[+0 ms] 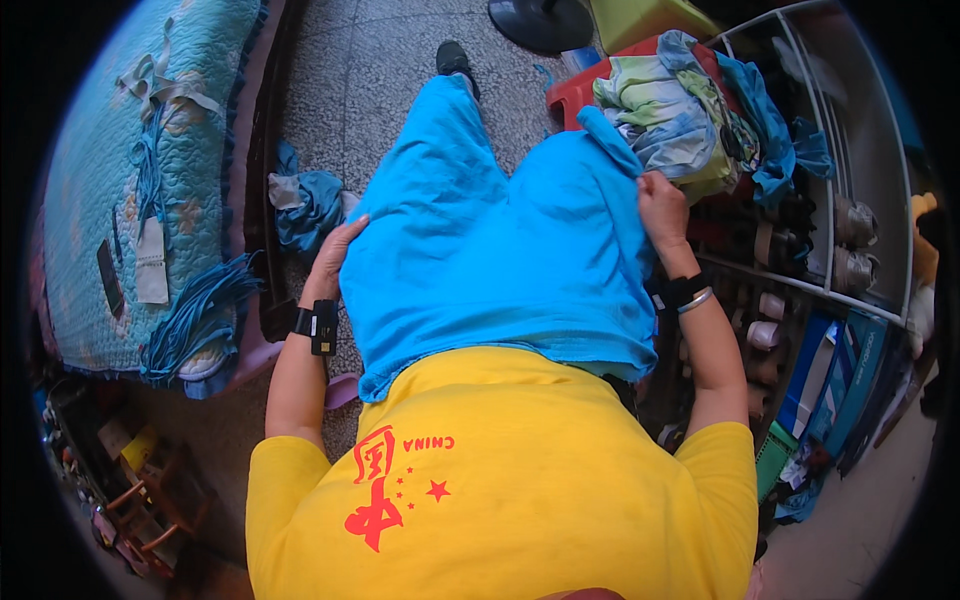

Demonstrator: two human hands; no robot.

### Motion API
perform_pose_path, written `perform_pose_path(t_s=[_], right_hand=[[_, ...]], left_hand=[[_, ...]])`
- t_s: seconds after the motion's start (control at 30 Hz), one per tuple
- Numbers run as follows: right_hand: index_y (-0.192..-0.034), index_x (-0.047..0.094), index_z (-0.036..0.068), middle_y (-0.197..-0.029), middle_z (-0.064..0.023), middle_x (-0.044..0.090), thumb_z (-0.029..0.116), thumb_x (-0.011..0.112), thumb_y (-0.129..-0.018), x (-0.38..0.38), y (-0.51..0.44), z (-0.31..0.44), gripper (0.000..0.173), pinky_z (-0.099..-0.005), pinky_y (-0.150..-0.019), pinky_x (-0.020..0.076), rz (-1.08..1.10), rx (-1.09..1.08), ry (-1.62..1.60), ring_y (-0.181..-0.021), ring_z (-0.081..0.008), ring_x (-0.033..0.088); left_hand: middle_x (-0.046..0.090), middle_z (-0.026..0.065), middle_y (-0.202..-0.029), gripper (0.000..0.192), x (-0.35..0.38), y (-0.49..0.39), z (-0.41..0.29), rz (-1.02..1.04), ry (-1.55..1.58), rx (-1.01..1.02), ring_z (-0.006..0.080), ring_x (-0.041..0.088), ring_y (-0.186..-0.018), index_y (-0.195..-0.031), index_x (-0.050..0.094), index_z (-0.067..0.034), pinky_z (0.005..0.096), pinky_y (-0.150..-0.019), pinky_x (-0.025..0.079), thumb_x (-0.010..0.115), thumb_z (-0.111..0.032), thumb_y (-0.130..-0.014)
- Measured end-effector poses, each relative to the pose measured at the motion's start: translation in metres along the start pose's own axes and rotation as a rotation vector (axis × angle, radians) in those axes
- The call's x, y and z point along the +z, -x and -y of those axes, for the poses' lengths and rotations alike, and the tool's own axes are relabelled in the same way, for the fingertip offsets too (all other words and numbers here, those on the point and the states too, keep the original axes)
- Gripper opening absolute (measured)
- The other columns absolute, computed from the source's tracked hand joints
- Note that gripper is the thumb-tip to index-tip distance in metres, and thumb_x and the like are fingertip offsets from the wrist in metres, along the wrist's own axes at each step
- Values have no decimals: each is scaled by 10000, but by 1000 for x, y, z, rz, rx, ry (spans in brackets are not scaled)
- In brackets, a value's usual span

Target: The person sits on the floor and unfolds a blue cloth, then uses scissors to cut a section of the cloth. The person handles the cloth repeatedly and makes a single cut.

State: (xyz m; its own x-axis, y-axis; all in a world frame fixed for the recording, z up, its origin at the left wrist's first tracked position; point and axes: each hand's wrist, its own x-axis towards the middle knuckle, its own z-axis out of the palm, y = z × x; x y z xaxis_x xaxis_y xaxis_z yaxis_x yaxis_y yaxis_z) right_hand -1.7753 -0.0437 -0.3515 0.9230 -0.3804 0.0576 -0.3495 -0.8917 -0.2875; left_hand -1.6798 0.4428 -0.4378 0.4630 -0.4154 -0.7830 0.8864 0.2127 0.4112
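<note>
A bright blue cloth [487, 255] lies spread over my lap and legs, its near edge against my yellow T-shirt. At the cloth's left edge, my left hand [335, 259] rests with the fingers along its side; part of the hand is hidden, so its hold cannot be told. My right hand [663, 208] is closed on the right edge of the cloth, where a folded strip sticks up. Just beyond that hand, a heap of crumpled fabric [660, 112] in white, green and blue lies on a red plastic stool [574, 94].
A bed with a quilted cover [90, 187] stands at left, bearing blue fabric strips [195, 322] and a phone [109, 277]. Blue cloth scraps [307, 210] lie on the floor beside it. At right stands a metal-framed rack [831, 225] with shoes. A black round base [540, 26] is ahead.
</note>
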Motion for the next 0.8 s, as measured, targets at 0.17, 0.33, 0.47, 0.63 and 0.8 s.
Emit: perform_pose_path(t_s=[0.17, 0.33, 0.47, 0.63, 0.8], right_hand=[[-867, 672, 55, -815, -234, 625, 291, 527, -891, 1, 9, -49, 278, -489, -681, 475, -57, 255, -43, -799, -432, 599], [-886, 664, 47, -858, -222, 634, 314, 532, -864, 6, 24, -45, 299, -482, -728, 481, 288, 306, 8, -858, -433, 596], [-1028, 634, 57, -958, -188, 646, 283, 613, -850, -8, 21, -13, 289, -430, -743, 499, 169, 59, 12, -900, -380, 615], [-1106, 605, 48, -1003, -155, 652, 283, 680, -820, -11, 11, 21, 377, -408, -742, 503, 75, -65, -130, -911, -329, 636], [-1089, 606, 22, -955, -188, 649, 275, 633, -859, -5, -5, 19, 344, -390, -733, 497, 125, 18, -39, -880, -336, 633]], left_hand=[[554, 134, -1251, 566, -19, 27, -10, 2, -94, 300, 235, 589, -1038, -1314, 439, -12, 377, -923, 471, 680, -219, -846], [520, 122, -1311, 587, -43, 24, -7, 137, -162, 96, 230, 538, -1139, -1360, 392, -8, 371, -990, 416, 618, -279, -891], [456, 154, -1377, 685, -57, -15, -17, 290, 141, 28, 280, 490, -1211, -1373, 362, 11, 418, -1043, 367, 468, -501, -929], [494, 178, -1333, 701, -54, -54, -17, 204, 412, -56, 309, 510, -1185, -1286, 459, 26, 460, -1033, 384, 508, -548, -886], [577, 174, -1231, 490, -48, -58, -23, 82, 435, -113, 312, 566, -1103, -1202, 547, 12, 461, -992, 434, 648, -337, -872]])
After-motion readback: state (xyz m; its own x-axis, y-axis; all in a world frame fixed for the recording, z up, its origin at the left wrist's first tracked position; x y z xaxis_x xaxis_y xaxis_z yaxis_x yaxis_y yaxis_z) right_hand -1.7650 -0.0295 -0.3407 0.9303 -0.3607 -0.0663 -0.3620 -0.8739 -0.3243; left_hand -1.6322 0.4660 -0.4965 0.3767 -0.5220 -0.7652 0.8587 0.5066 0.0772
